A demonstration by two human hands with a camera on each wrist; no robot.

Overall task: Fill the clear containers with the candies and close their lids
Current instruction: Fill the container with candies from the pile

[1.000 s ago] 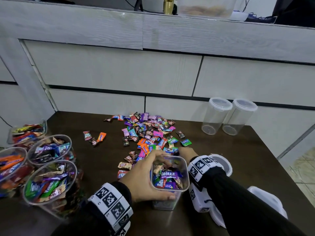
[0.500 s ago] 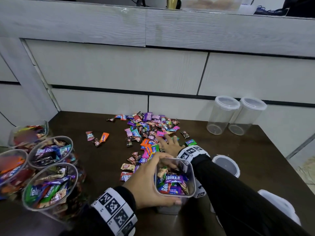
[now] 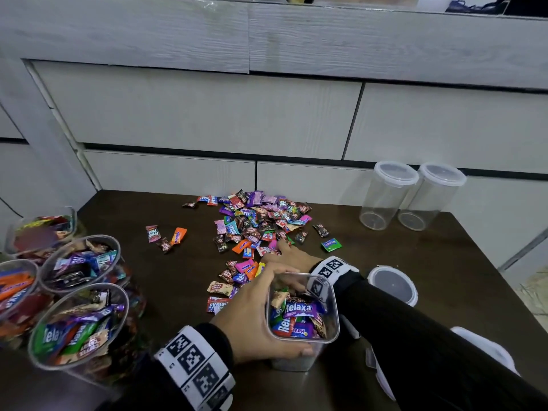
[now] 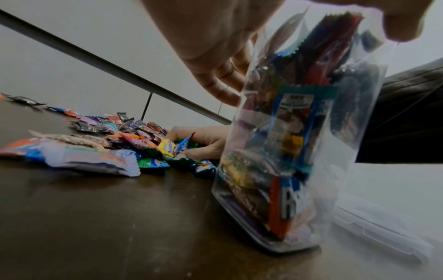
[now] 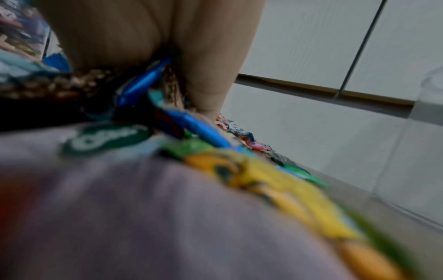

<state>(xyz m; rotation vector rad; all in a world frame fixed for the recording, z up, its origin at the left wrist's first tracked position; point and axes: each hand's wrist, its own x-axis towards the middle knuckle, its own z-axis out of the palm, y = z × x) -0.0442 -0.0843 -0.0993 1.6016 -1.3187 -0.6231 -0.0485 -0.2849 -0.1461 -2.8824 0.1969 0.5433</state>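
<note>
A square clear container (image 3: pixel 334 310), partly filled with wrapped candies, stands on the dark table near its front. My left hand (image 3: pixel 252 315) grips it from the left, thumb along the near wall; in the left wrist view the container (image 4: pixel 287 151) fills the right side. Just behind it my right hand (image 3: pixel 286 256) lies low in the near edge of the loose candy pile (image 3: pixel 258 221). Its fingers curl round several candies (image 4: pixel 177 146), and the right wrist view shows blue wrappers (image 5: pixel 146 79) pinched between thumb and fingers.
Several open round containers full of candies (image 3: pixel 80 327) crowd the table's left edge. Two empty lidded jars (image 3: pixel 385 197) stand at the back right. A round lid (image 3: pixel 393 284) and a white lid (image 3: pixel 486 351) lie right of my right arm. Grey drawer fronts (image 3: pixel 207 114) rise behind.
My right hand has gone forward from beside the square container into the pile and closed on candies. The left hand has kept hold of the container.
</note>
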